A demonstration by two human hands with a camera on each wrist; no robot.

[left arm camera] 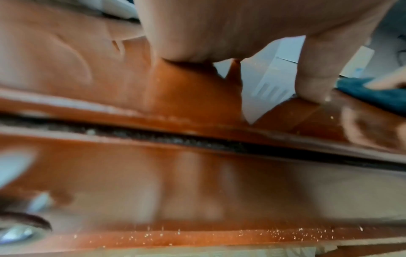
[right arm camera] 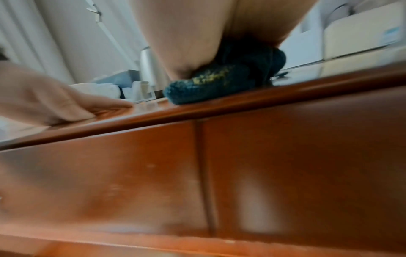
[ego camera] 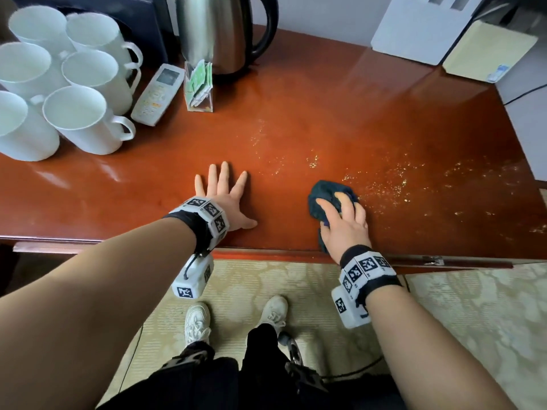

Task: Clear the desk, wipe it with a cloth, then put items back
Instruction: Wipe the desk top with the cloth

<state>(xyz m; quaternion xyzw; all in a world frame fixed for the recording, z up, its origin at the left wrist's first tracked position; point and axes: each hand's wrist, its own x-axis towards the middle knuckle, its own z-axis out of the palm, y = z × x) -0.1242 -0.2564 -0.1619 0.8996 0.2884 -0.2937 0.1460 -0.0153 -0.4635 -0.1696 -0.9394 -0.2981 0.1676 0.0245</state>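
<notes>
The red-brown wooden desk carries yellow crumbs scattered across its right half. My right hand grips a bunched dark teal cloth near the front edge, just left of the crumbs. In the right wrist view the cloth sits under my palm at the desk's edge, with yellow crumbs stuck to it. My left hand lies flat on the desk, fingers spread, holding nothing, a hand's width left of the cloth. Its thumb touches the wood, with the cloth beyond it.
Several white mugs crowd the back left. Beside them lie a white remote, a clear holder of tea bags and a steel kettle. A white folder and a yellow pad sit at the back right.
</notes>
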